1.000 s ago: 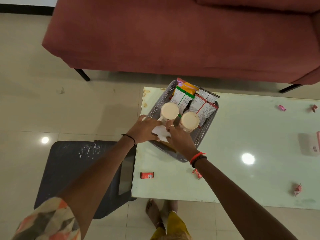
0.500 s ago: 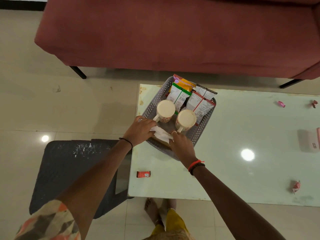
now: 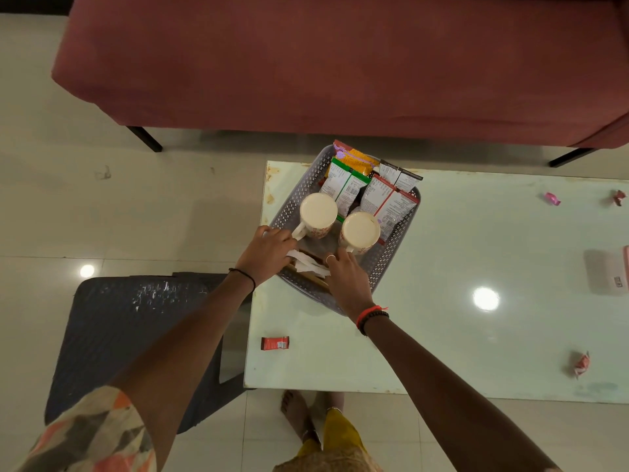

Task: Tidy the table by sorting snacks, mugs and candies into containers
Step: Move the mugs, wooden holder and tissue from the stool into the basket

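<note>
A grey perforated basket (image 3: 401, 240) sits at the far-left corner of the pale glass table (image 3: 476, 352). Several snack packets (image 3: 347, 182) stand upright in its back half. Two cream mugs stand side by side in front of them. My left hand (image 3: 269, 250) has its fingers on the handle of the left mug (image 3: 318, 211). My right hand (image 3: 347, 281) holds the right mug (image 3: 360, 229) by its handle. A crumpled white paper (image 3: 308, 264) lies in the basket between my hands. Loose candies remain on the table: a red wrapper (image 3: 275, 343), a pink one (image 3: 552, 198) and red ones (image 3: 580, 364).
A pale box (image 3: 606, 272) lies at the table's right edge. A dark plastic stool (image 3: 136, 335) stands left of the table. A red sofa (image 3: 340, 63) runs along the far side. My bare feet (image 3: 299, 413) are at the table's near edge.
Both mugs have come down and now rest on the basket floor. My hands have slid back toward me along the handles.
</note>
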A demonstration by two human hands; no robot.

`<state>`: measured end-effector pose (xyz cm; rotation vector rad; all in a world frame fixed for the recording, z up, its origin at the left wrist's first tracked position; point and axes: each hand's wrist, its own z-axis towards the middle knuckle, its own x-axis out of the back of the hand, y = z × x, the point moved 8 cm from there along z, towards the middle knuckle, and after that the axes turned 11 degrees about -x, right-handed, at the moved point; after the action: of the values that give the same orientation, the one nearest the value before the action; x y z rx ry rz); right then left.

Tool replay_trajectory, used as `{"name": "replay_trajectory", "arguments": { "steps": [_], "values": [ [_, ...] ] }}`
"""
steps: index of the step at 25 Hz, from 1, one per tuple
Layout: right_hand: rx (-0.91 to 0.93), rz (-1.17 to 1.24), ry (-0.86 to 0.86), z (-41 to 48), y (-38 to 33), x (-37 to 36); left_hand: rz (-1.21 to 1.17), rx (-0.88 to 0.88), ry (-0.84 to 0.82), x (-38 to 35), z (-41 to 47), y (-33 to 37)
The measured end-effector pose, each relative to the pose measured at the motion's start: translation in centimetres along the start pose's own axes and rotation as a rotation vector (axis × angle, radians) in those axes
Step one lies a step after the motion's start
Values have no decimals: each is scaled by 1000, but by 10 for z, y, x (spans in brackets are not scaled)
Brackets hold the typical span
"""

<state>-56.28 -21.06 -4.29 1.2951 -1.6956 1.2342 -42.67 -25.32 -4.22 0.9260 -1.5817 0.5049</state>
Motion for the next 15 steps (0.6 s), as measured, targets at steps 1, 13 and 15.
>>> {"name": "replay_trajectory", "arguments": {
  "steps": [1,13,15],
  "values": [
    [-4,9,-2,0,1,-1,-2,5,1,-2,0,0],
    [-35,35,-43,-1,19,4,-130,94,-63,-9,-4,5],
    [9,-4,-55,-1,16,13,-208,212,37,1,-15,2]
  ]
}}
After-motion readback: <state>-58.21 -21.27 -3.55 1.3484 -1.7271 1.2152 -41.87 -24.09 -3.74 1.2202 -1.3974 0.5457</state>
